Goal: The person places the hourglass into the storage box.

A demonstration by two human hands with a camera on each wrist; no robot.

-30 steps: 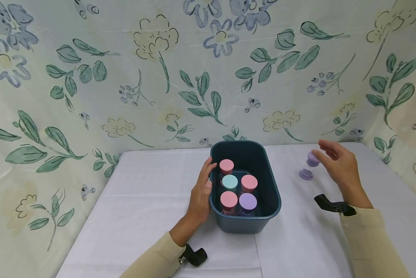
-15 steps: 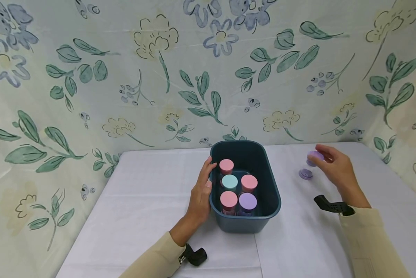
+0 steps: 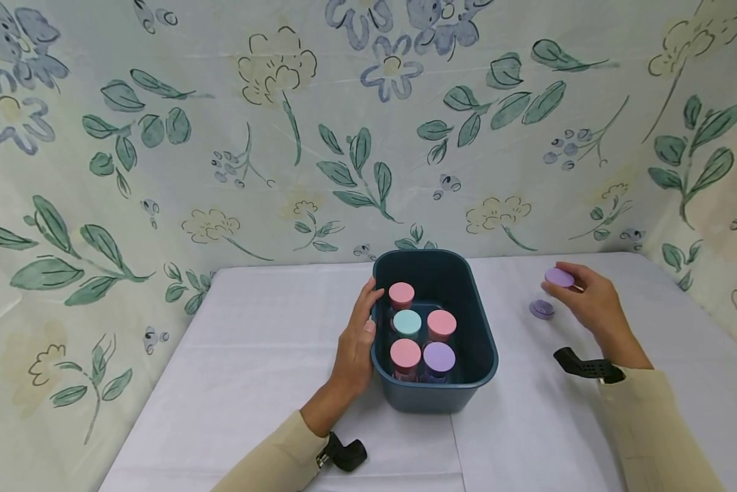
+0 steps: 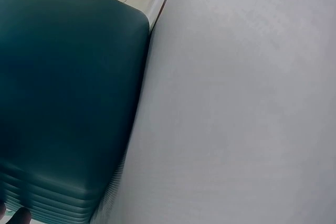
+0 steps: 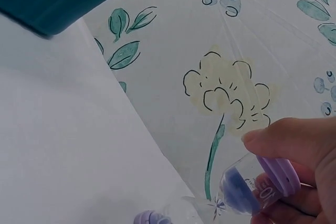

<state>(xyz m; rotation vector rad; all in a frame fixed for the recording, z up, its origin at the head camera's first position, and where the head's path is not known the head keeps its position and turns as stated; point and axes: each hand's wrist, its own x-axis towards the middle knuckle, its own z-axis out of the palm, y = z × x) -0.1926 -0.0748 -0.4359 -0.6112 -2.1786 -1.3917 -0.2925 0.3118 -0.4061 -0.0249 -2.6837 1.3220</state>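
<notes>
My right hand (image 3: 593, 301) pinches a small clear bottle by its purple lid (image 3: 559, 277), thumb on one side and fingers on the other. In the right wrist view the bottle (image 5: 249, 187) is tilted, with purple matter inside its clear body. On the white cloth just nearer stands a second purple-ridged piece (image 3: 541, 309), partly cut off in the right wrist view. My left hand (image 3: 355, 348) rests along the left wall of a dark teal bin (image 3: 439, 400), fingers fairly straight and fingertips right at the rim.
Inside the bin stand three pink-lidded bottles (image 3: 405, 354), one with a mint lid (image 3: 407, 322) and one with a purple lid (image 3: 439, 357). White cloth (image 3: 270, 342) covers the table. A floral curtain (image 3: 344, 137) hangs behind its back edge.
My right hand has come down and slightly left, its fingers closing round the purple lid. The bottle's lid has shifted a little to the right. My left hand and the bin have stayed put.
</notes>
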